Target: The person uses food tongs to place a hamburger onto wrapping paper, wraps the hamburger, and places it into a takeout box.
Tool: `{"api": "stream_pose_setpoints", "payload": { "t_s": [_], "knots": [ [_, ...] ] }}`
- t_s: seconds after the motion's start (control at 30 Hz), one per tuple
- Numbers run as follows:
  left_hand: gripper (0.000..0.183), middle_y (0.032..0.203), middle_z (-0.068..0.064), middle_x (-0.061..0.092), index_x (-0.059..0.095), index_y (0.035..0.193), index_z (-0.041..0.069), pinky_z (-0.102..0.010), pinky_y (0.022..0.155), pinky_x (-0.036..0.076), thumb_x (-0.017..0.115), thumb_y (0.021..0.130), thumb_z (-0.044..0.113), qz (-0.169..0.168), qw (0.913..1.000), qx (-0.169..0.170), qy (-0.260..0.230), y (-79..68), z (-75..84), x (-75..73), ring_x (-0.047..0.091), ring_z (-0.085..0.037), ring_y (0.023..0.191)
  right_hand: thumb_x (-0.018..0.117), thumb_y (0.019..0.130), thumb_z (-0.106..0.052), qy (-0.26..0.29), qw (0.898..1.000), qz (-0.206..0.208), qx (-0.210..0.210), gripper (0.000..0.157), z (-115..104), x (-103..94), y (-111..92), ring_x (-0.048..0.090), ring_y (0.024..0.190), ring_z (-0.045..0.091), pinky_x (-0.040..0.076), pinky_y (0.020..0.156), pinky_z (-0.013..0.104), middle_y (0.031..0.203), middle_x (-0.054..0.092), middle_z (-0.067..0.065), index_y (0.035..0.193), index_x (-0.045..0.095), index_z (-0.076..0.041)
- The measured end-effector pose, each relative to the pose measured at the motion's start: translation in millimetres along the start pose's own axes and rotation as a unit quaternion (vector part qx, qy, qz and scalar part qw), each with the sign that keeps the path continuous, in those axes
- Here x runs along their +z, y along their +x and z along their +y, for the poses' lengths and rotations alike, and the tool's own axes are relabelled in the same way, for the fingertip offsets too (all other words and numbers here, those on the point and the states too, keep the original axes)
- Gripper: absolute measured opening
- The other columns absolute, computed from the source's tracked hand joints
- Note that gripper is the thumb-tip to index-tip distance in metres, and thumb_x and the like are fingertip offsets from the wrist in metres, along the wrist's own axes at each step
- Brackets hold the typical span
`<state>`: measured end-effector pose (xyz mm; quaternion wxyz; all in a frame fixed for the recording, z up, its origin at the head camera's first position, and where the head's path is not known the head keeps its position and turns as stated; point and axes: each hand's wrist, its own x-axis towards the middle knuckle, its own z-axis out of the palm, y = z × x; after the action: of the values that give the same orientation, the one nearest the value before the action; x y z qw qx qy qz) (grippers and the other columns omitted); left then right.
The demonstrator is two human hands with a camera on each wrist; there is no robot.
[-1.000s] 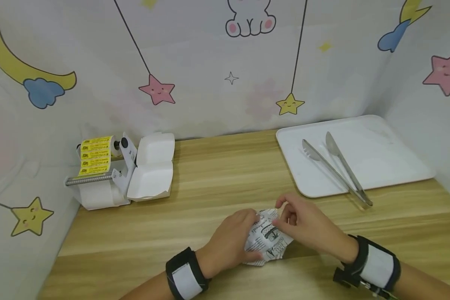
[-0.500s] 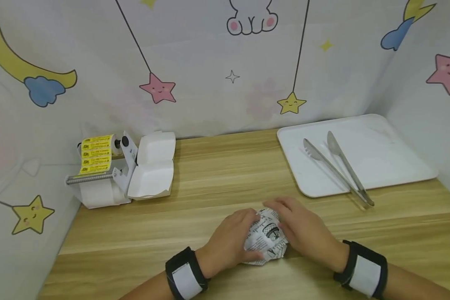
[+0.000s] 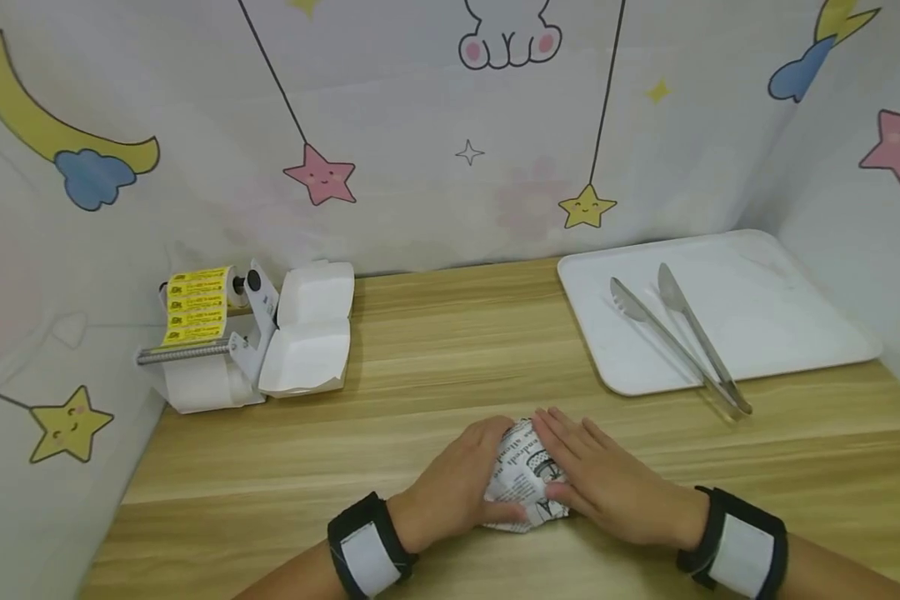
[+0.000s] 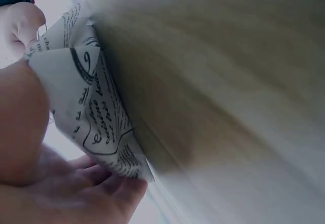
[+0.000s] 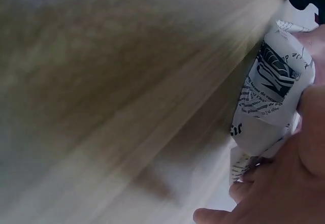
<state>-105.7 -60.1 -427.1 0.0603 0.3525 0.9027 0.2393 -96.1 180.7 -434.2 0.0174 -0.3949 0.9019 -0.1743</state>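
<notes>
A bundle wrapped in white newsprint-style paper (image 3: 519,482) sits on the wooden table between both hands. My left hand (image 3: 453,477) holds its left side, thumb along the near edge and fingers round the far side. From the right, my right hand (image 3: 613,485) lies against the bundle, its fingers stretched over the top right and its thumb lower on the paper. Folded paper (image 4: 94,99) with black print fills the space by the fingers in the left wrist view. Creased wrapping (image 5: 271,89) shows beside the fingers in the right wrist view. What is inside is hidden.
At the back right is a white tray (image 3: 787,333) with metal tongs (image 3: 690,333) lying across its front edge. A dispenser with a roll of yellow labels (image 3: 195,304) stands at the left, beside an open white box (image 3: 307,354). A patterned cloth wall (image 3: 420,225) closes the back.
My right hand has come from pinching near the bundle's upper right to lying along it with fingers stretched out. The right-hand paper corner now sits flatter. The left hand keeps its hold.
</notes>
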Motion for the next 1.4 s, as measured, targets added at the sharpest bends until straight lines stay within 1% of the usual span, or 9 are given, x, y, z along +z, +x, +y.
{"api": "stream_pose_setpoints", "payload": {
  "t_s": [0.17, 0.27, 0.4, 0.5, 0.73, 0.97, 1.07, 1.2, 1.4],
  "knots": [
    [0.105, 0.149, -0.023, 0.033, 0.019, 0.148, -0.006, -0.036, 0.114, 0.021, 0.057, 0.079, 0.063, -0.040, 0.9970, 0.035, 0.056, -3.5, -7.3, -0.8, 0.027, -0.029, 0.140, 0.035, 0.101, -0.042, -0.005, 1.000, -0.019, -0.008, 0.070, 4.5, 5.6, 2.2, 0.019, 0.143, 0.032, 0.020, 0.108, 0.061, 0.156, 0.021, 0.021, 0.152, 0.018, 0.004],
    [0.097, 0.154, -0.025, 0.022, 0.011, 0.150, -0.007, -0.038, 0.115, 0.018, 0.045, 0.090, 0.060, -0.092, 0.9944, 0.038, 0.036, -3.5, -11.5, -8.8, 0.018, -0.030, 0.143, 0.034, 0.102, -0.042, 0.001, 1.000, -0.030, -0.006, 0.070, 6.5, 5.0, 4.9, 0.021, 0.142, 0.029, 0.019, 0.109, 0.060, 0.156, 0.023, 0.021, 0.152, 0.016, 0.002],
    [0.098, 0.158, -0.020, 0.013, 0.004, 0.153, -0.003, -0.038, 0.115, 0.019, 0.052, 0.090, 0.054, -0.158, 0.9862, 0.022, -0.047, -2.2, -17.3, -24.4, 0.013, -0.026, 0.145, 0.034, 0.101, -0.045, 0.029, 0.998, -0.055, 0.007, 0.072, 6.9, -0.2, 9.7, 0.020, 0.143, 0.027, 0.017, 0.110, 0.060, 0.157, 0.022, 0.018, 0.154, 0.012, -0.002],
    [0.111, 0.159, -0.016, 0.013, 0.004, 0.154, 0.000, -0.037, 0.115, 0.019, 0.063, 0.080, 0.057, -0.171, 0.9837, 0.007, -0.055, -1.5, -18.1, -29.8, 0.013, -0.024, 0.145, 0.032, 0.101, -0.046, 0.041, 0.996, -0.080, 0.016, 0.072, 4.5, -5.3, 13.2, 0.016, 0.144, 0.027, 0.015, 0.110, 0.061, 0.158, 0.018, 0.017, 0.155, 0.009, -0.004],
    [0.117, 0.155, -0.015, 0.027, 0.016, 0.152, 0.000, -0.039, 0.113, 0.024, 0.071, 0.068, 0.059, -0.120, 0.9926, 0.011, 0.015, -2.3, -17.9, -25.6, 0.025, -0.025, 0.141, 0.028, 0.096, -0.060, 0.035, 0.993, -0.108, 0.043, 0.083, -1.5, -6.5, 17.3, 0.010, 0.145, 0.028, 0.006, 0.112, 0.059, 0.160, 0.013, 0.016, 0.155, 0.007, -0.005],
    [0.110, 0.149, -0.014, 0.037, 0.022, 0.150, 0.000, -0.041, 0.110, 0.030, 0.074, 0.069, 0.053, -0.073, 0.9930, 0.006, 0.093, -4.7, -11.7, -17.5, 0.033, -0.026, 0.136, 0.039, 0.091, -0.063, 0.009, 0.998, -0.060, 0.030, 0.093, -3.8, 3.5, 15.5, 0.015, 0.143, 0.033, 0.009, 0.111, 0.061, 0.157, 0.020, 0.021, 0.154, 0.011, 0.000],
    [0.111, 0.149, -0.013, 0.037, 0.021, 0.151, 0.002, -0.041, 0.110, 0.030, 0.073, 0.069, 0.056, -0.068, 0.9946, 0.008, 0.078, -6.9, -12.7, -17.4, 0.033, -0.025, 0.136, 0.039, 0.091, -0.063, 0.008, 0.998, -0.055, 0.029, 0.093, -4.3, 5.2, 15.3, 0.016, 0.143, 0.034, 0.010, 0.110, 0.062, 0.156, 0.022, 0.022, 0.153, 0.012, 0.001],
    [0.114, 0.154, -0.017, 0.029, 0.020, 0.152, 0.000, -0.042, 0.111, 0.028, 0.067, 0.070, 0.064, -0.059, 0.9981, 0.007, 0.016, -11.8, -15.1, -23.5, 0.028, -0.027, 0.140, 0.037, 0.091, -0.064, 0.003, 0.997, -0.063, 0.037, 0.094, -4.9, 6.5, 12.7, 0.017, 0.143, 0.033, 0.011, 0.110, 0.062, 0.156, 0.022, 0.022, 0.153, 0.013, 0.002],
    [0.095, 0.155, -0.018, 0.027, 0.027, 0.151, 0.004, -0.045, 0.111, 0.027, 0.055, 0.083, 0.063, 0.000, 0.9970, -0.062, -0.048, -32.7, -21.3, -48.6, 0.026, -0.028, 0.140, 0.037, 0.089, -0.066, -0.013, 0.997, -0.053, 0.046, 0.095, -5.4, 9.0, 2.8, 0.019, 0.143, 0.033, 0.013, 0.110, 0.061, 0.156, 0.023, 0.021, 0.152, 0.015, 0.002]
  ]
}}
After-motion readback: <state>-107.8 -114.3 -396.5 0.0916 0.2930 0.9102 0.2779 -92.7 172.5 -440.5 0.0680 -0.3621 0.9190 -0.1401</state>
